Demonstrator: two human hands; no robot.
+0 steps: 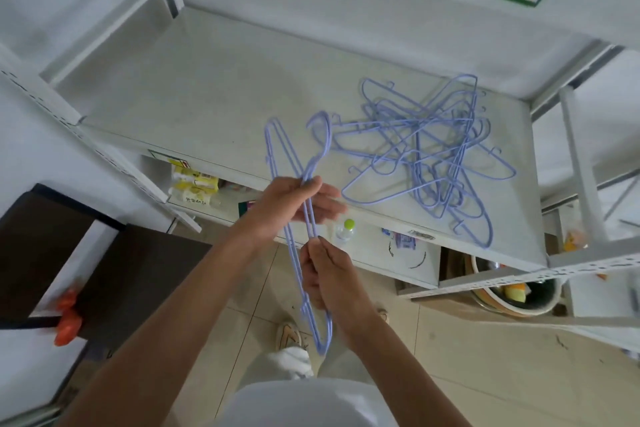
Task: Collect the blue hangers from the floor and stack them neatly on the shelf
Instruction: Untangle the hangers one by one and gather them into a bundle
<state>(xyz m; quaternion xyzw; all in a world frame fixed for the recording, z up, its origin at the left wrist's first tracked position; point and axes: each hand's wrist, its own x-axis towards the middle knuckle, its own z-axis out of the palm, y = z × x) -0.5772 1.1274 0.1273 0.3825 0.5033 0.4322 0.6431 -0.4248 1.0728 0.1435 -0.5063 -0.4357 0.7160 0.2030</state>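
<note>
Head view: left hand (294,199) & right hand (325,274) closed on held hangers (304,218); we'd align hooks before adding to tangled pile (426,152) on shelf (207,97).

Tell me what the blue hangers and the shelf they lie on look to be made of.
Blue hangers: probably metal wire with a matte pale-blue plastic coating; the rods are thin, even and hold sharp bends. Shelf: likely painted sheet metal, matte off-white, with perforated uprights; the coating hides the core, so this is a guess.

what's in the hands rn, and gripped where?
A few blue hangers held together as one bunch. Left hand grips them near the hook necks; right hand pinches the wires lower down. The pile on the shelf is untouched.
</note>
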